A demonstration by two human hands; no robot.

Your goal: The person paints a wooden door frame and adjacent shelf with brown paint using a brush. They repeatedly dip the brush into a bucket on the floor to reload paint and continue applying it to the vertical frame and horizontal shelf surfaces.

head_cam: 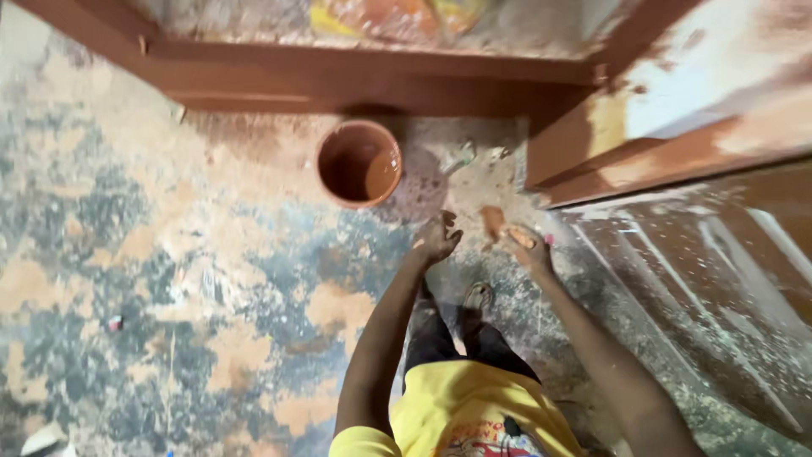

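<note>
Head view, on paint-spattered floor (169, 279) beside brown-painted wooden frame (355, 80): person stands over round paint bucket (359, 162) holding brown paint. Right hand (526, 245), grip closed around small brush (495, 222) with brown-loaded tip, just right of bucket. Left hand (437, 239) near bucket rim, fingers loosely curled, holding nothing visible. Step judged: brush loaded, painting in hand. Next move calls for steady carry to unpainted pale patches on frame, avoiding drips.

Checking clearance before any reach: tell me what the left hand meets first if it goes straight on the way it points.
Probably the paint bucket: the left hand points up-frame beside it. Depth is unclear; it could slip past.
</note>
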